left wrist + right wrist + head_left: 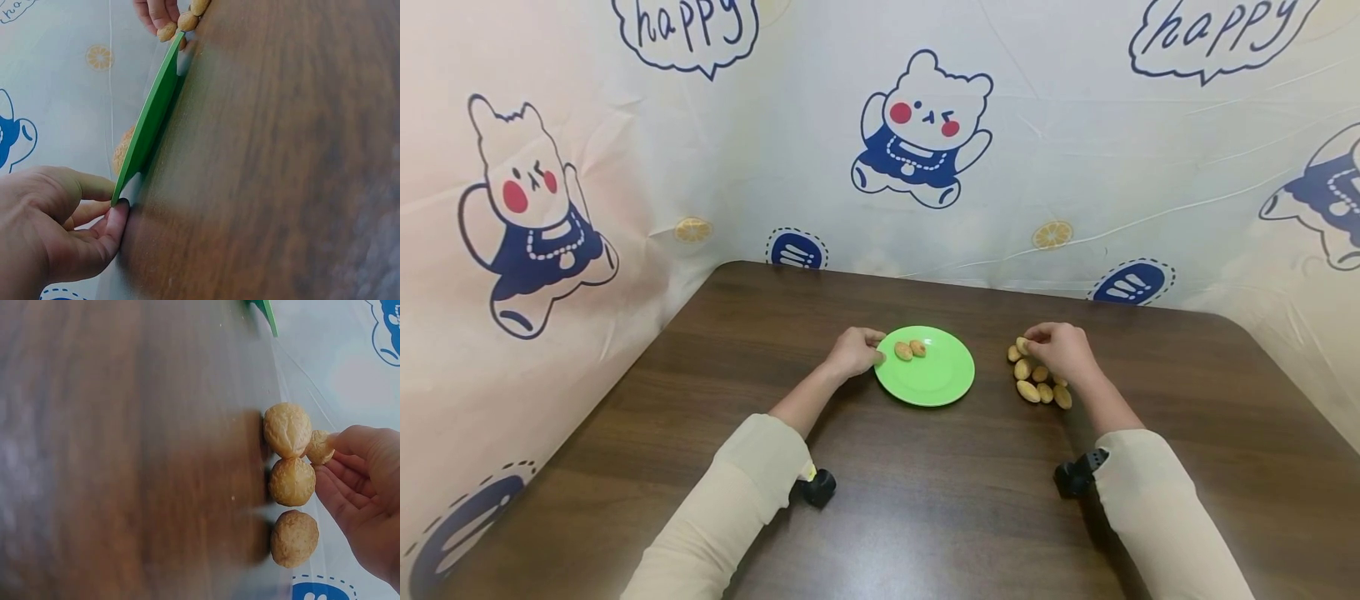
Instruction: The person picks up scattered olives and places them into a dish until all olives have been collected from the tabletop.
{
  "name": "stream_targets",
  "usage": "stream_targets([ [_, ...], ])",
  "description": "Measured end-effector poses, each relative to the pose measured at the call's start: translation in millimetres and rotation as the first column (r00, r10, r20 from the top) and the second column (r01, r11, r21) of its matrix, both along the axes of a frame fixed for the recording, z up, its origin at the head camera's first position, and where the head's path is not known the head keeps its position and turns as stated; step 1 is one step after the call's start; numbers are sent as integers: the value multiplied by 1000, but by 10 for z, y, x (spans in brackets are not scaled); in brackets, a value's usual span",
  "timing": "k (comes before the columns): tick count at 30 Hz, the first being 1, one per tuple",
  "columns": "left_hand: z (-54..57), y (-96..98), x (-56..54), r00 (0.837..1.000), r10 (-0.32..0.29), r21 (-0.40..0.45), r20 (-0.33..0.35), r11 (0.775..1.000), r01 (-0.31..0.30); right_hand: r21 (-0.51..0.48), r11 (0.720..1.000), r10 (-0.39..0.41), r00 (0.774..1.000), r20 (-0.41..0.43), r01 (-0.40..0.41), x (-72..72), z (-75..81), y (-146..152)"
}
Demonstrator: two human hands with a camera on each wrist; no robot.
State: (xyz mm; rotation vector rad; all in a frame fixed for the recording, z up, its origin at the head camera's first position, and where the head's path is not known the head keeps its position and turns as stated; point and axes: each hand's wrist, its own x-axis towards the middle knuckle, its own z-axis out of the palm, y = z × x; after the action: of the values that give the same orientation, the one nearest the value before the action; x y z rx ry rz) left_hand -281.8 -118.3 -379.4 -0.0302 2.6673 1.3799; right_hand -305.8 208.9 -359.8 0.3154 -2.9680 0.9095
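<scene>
A round, shallow green plate lies on the table, and two small wrinkled tan oval pieces rest on its far left part. My left hand pinches the plate's left rim, thumb below and fingers on top in the left wrist view. To the right of the plate, my right hand reaches over a group of several like pieces. Between its thumb and fingertips it holds one wrinkled tan oval piece, at the far side of the group. The hand hides part of the group.
The brown wooden table runs back to a pale printed cloth with cartoon figures, which hangs behind and at both sides. A small black camera sits at the left wrist and another at the right wrist.
</scene>
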Motion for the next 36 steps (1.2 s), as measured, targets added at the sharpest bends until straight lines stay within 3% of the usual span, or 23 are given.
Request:
stream_targets([
  [18, 11, 9, 8, 1000, 3, 16, 2, 1000, -3, -39, 999, 20, 999, -38, -21, 1, 6, -130],
  [30, 29, 10, 19, 1000, 6, 17, 9, 1000, -6, -62, 998, 19, 1000, -2, -19, -10, 13, -302],
  [36, 25, 9, 13, 1000, 5, 10, 3, 1000, -5, -61, 997, 53, 998, -43, -55, -21, 6, -404],
])
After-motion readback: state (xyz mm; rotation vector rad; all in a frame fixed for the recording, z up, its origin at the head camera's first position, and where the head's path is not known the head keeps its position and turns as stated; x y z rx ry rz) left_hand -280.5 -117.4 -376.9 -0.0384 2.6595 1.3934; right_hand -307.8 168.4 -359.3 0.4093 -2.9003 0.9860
